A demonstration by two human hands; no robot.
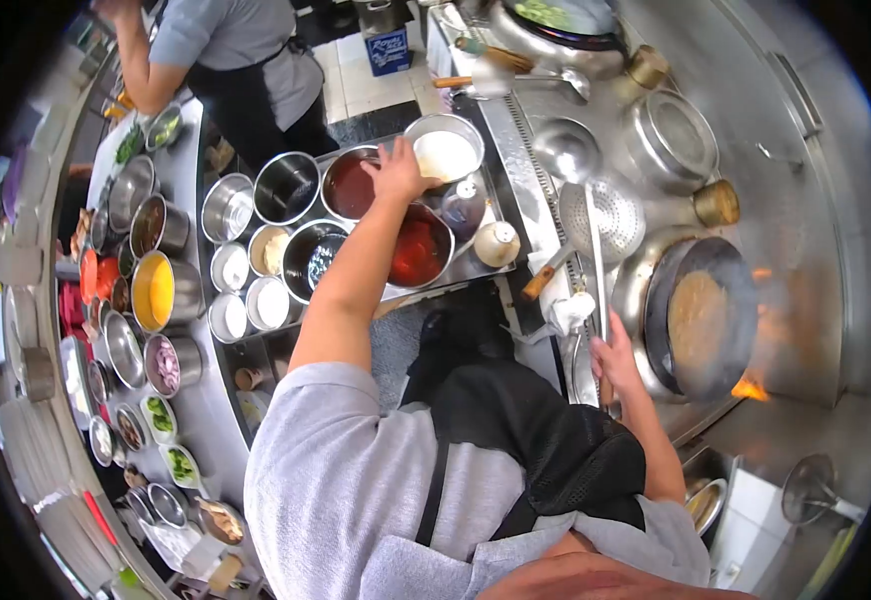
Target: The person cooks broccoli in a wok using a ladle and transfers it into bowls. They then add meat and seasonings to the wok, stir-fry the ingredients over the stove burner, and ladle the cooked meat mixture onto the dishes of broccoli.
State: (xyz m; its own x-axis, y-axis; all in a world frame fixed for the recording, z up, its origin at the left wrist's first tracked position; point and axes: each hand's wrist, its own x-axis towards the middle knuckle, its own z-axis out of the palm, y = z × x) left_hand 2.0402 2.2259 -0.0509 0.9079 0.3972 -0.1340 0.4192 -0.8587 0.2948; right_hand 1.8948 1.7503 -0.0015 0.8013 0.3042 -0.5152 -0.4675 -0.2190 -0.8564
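Note:
My left hand point(399, 175) reaches out with its fingers apart, at the near left rim of a metal pot of white contents point(446, 150). Whether it presses on that rim I cannot tell. Just beside it are a pot of dark red-brown sauce point(348, 185) and, under my forearm's right side, a pot of bright red sauce point(418, 248). My right hand point(614, 355) is closed round the handle of a ladle point(568, 150), whose bowl points away from me. The ladle's handle crosses a perforated skimmer point(616, 218).
A wok point(701, 315) with brown liquid steams at right, flames beside it. Another wok point(561, 15) holds green food. Squeeze bottles point(497, 244) stand by the sauces. Bowls and a pot of yellow liquid point(166, 290) crowd the left counter. A co-worker point(226, 60) stands at upper left.

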